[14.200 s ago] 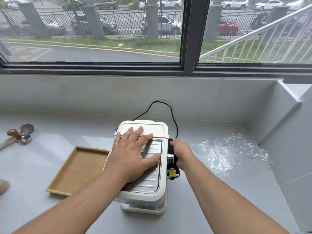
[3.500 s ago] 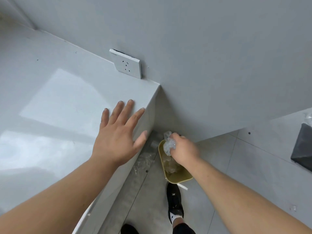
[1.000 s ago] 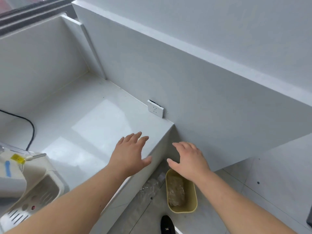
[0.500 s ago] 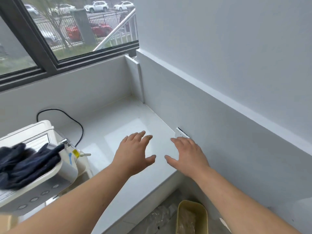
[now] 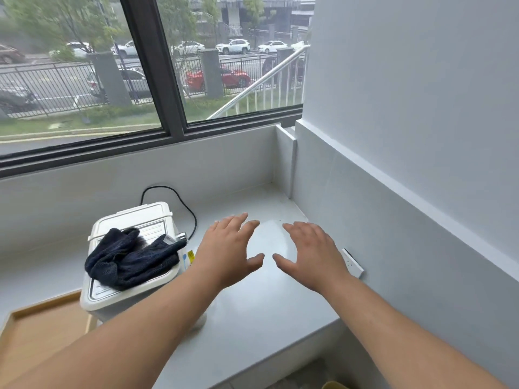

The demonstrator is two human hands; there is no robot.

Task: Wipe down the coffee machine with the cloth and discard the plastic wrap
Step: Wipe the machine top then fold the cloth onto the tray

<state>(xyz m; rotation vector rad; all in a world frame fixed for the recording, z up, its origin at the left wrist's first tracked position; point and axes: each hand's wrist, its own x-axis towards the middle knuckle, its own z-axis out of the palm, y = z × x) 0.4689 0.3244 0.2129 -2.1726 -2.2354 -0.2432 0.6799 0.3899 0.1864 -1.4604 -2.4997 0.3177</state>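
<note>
The white coffee machine stands on the grey counter at the left. A dark blue cloth lies crumpled on its top. My left hand hovers over the counter just right of the machine, fingers spread, holding nothing. My right hand floats beside it, palm down and empty, near the right wall. Only the rim of the yellow bin shows at the bottom edge, on the floor below the counter end. No plastic wrap is visible.
A wooden tray lies at the lower left beside the machine. A black power cord loops behind the machine. A white wall socket sits on the right wall at counter level. A window runs along the back.
The view has lifted from the bin on the floor back up to the counter and window. Both hands, empty, have come up over the counter, and the machine with the cloth is in view again.
</note>
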